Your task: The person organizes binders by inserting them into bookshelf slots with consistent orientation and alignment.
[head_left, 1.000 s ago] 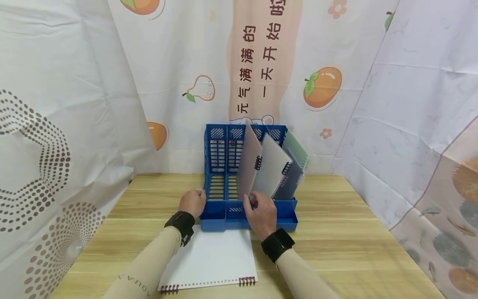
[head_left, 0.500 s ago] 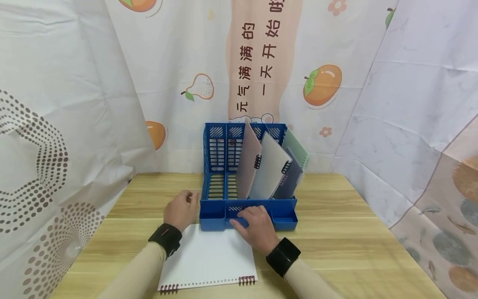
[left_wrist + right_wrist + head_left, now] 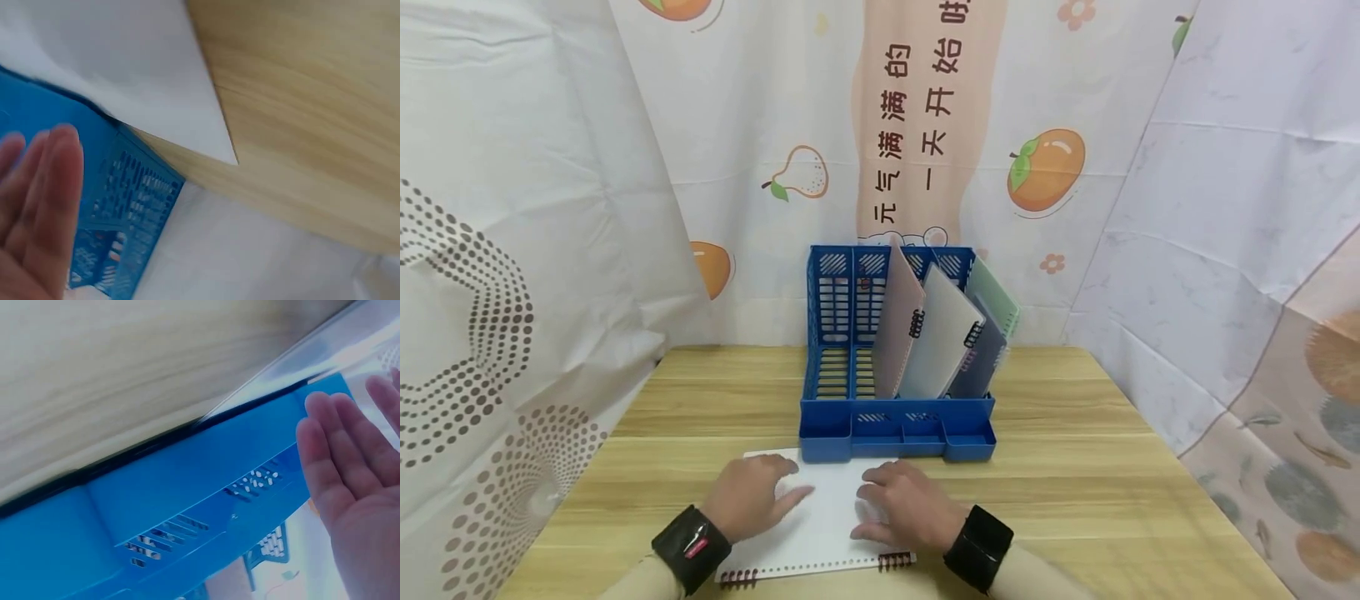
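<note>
A white ring-bound notebook [image 3: 823, 521] lies flat on the table, its dark red rings toward the near edge. Over its left side is my left hand [image 3: 748, 498], fingers extended and holding nothing. My right hand [image 3: 913, 504] is over its right side, fingers loosely spread, also holding nothing. Whether either hand touches the page, I cannot tell. Just behind the notebook stands a blue desk file rack [image 3: 877, 408]. Its right part holds a pinkish notebook [image 3: 898, 333], a whitish notebook [image 3: 938, 337], a grey-blue notebook [image 3: 987, 354] and a green notebook [image 3: 996, 292], all upright or leaning.
Small open trays [image 3: 823, 446] run along the rack's front. The wooden table [image 3: 1075, 467] extends on both sides of the rack. A printed curtain [image 3: 760, 100] hangs behind and at the sides.
Both hands have left the blue rack, the left from its front left corner and the right from its front edge. They have come back toward the person, over the white notebook.
</note>
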`<state>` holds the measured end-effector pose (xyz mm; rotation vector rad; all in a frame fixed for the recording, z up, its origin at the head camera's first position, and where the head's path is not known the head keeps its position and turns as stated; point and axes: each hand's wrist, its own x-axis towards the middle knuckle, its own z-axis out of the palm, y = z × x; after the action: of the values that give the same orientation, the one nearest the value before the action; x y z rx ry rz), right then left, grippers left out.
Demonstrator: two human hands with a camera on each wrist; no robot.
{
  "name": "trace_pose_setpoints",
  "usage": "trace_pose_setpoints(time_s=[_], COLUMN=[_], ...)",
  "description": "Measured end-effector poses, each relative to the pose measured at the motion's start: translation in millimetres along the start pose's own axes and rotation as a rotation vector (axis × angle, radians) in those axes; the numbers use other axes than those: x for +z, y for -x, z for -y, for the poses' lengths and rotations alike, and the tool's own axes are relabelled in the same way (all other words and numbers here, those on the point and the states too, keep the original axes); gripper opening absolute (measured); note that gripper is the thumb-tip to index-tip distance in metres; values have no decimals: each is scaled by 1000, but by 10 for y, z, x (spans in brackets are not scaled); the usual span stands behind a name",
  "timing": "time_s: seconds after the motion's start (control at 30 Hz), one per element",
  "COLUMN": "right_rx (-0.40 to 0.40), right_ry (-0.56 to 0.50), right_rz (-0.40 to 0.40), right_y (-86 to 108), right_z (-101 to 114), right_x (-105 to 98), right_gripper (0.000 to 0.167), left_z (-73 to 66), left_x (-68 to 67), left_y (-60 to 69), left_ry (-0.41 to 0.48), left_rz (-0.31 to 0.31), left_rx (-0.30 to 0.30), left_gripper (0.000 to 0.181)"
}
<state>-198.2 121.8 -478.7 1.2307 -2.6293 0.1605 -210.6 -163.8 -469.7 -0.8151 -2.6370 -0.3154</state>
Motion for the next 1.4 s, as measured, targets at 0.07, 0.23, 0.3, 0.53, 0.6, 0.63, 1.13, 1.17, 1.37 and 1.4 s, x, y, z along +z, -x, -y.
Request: trace_pose_setpoints(time_s=[0.07,0.23,0.3,0.53,0.6,0.63,1.13,1.17,1.37,1.4], right_rx=[-14,-43,-56,-77,-75,-72,-94,-106,-138,-143], right_ry=[11,40,56,97,114,120,226,234,208,200], right_rz=[38,118,132,170,178,184,261,254,265,260], right_y=[24,49,42,-2,-5,-7,-12,-12,-36,-40], right_z=[35,119,145,175,180,182,305,306,269,259], right_x=[3,26,36,24,5,-5,-91,-90,-126,-134], right_gripper=[60,79,83,80,76,74,42,39,31,30], left_z=[-25,-115,-136,-150,-164,-174,-321,-317,-329,-336], left_x=[-28,-64,-57,-5,0,3,100,99,11,-12], left_y=[73,170,194,238,225,219,230,230,207,202], left_ry=[-12,-36,-37,-82,-92,-100,-255,-253,-150,-136], left_rz=[96,310,357,393,385,381,344,335,301,304], left_rx=[63,114,116,166,196,213,317,324,327,322], left_gripper=[57,97,105,101,95,92,76,74,48,41])
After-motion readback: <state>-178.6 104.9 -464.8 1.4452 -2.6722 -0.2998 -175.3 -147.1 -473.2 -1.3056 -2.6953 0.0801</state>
